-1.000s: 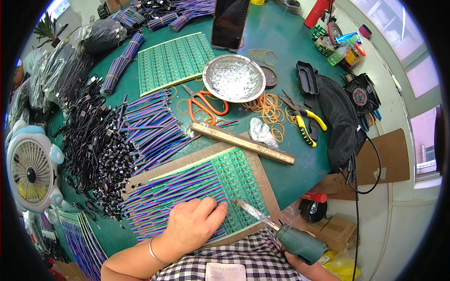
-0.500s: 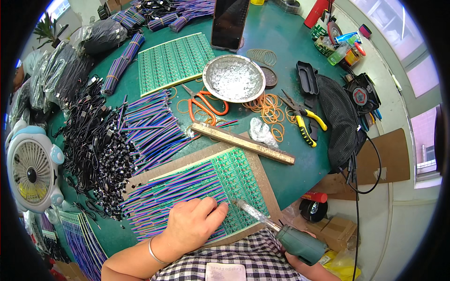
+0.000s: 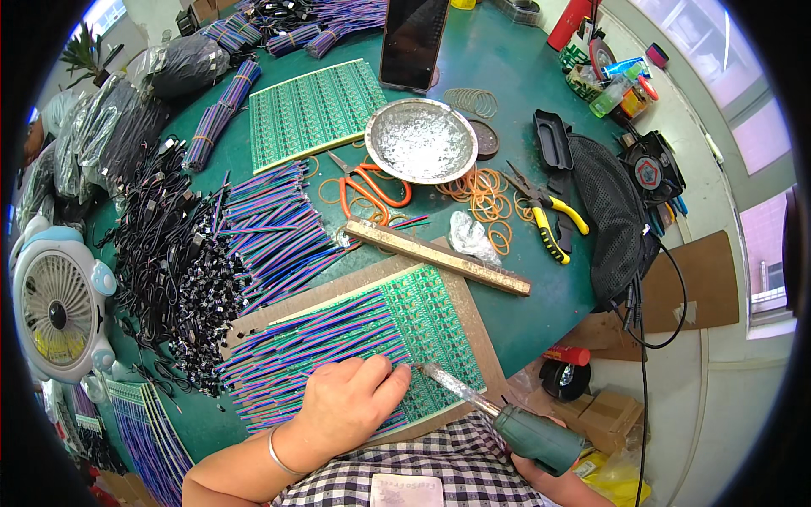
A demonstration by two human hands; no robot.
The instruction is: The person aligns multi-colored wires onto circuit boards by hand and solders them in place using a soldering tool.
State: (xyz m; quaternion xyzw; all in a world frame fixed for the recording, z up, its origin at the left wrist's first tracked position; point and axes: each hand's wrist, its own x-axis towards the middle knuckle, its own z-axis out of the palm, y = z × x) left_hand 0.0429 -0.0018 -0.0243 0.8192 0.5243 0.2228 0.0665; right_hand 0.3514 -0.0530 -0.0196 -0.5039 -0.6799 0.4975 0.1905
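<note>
My left hand (image 3: 351, 404) is closed in a pinch over a green circuit board panel (image 3: 443, 338). Its fingertips close on a multicoloured wire, largely hidden beneath them. Rows of blue, pink and green wires (image 3: 312, 342) lie across the panel's left part. At the lower right, my right hand (image 3: 530, 470) wraps round the green handle of a soldering iron (image 3: 541, 439), its fingers partly hidden. The iron's metal barrel slants up and left, its tip close to my left fingertips at the board. Under the panel lies a brown board (image 3: 481, 342).
Beyond the panel lie a metal bar (image 3: 439, 258), orange scissors (image 3: 372, 190), rubber bands (image 3: 481, 198), pliers (image 3: 549, 215) and a metal bowl of silvery bits (image 3: 422, 142). To the left are wire bundles (image 3: 270, 228), black cables (image 3: 156, 228) and a fan (image 3: 59, 313). A phone (image 3: 414, 42) stands behind.
The soldering iron and my right hand have shifted slightly left, its tip still by my left fingertips. My left hand has barely moved.
</note>
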